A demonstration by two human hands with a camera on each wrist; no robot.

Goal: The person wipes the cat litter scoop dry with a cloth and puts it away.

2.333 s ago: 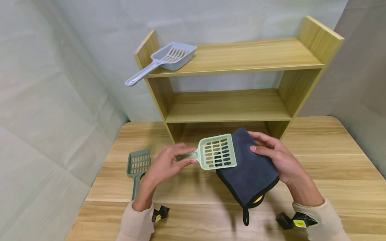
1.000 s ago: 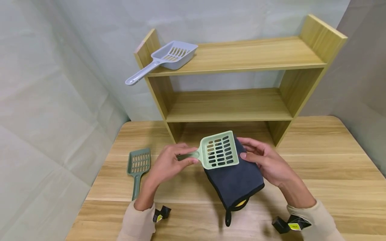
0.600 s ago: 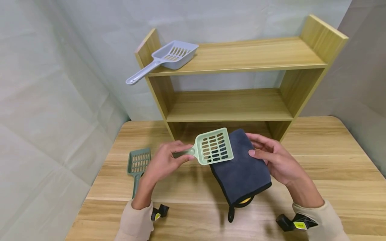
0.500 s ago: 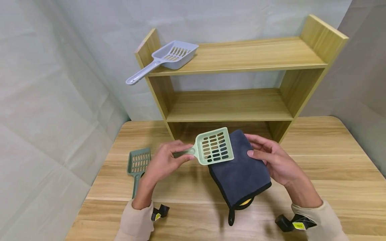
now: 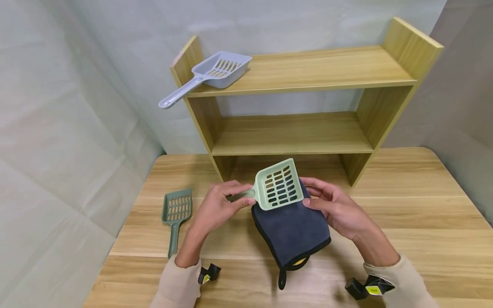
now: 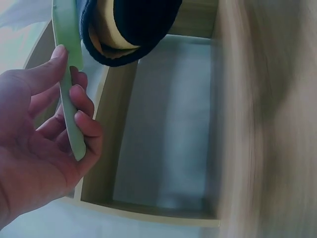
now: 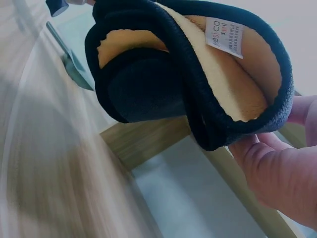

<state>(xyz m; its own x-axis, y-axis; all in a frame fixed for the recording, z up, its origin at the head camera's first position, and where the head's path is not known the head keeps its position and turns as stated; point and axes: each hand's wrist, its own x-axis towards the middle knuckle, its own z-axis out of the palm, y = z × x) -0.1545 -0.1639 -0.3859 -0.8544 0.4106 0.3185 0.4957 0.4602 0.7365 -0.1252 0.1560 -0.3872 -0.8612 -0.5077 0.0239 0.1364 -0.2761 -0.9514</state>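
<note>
My left hand (image 5: 220, 206) pinches the handle of a light green litter scoop (image 5: 274, 202) between thumb and fingers, its slotted pan pointing right. In the left wrist view the fingers curl around the scoop's handle (image 6: 72, 119). My right hand (image 5: 340, 209) grips a folded dark blue cloth (image 5: 294, 233) by its right side, thumb on top. The cloth has black edging, a hanging loop and a yellow inner side, and a white label (image 7: 224, 36) shows in the right wrist view. Part of the cloth lies behind the scoop's pan; both are held above the table.
A dark green litter scoop (image 5: 176, 209) lies on the wooden table (image 5: 416, 222) at left. Behind stands a wooden shelf unit (image 5: 308, 134). On its top board a grey-lilac litter scoop (image 5: 222, 70) rests, handle jutting past the left side.
The right hand and cloth have shifted left and slightly down, sliding further under the scoop. The left hand with the light green scoop has moved slightly right. Both grips are kept.
</note>
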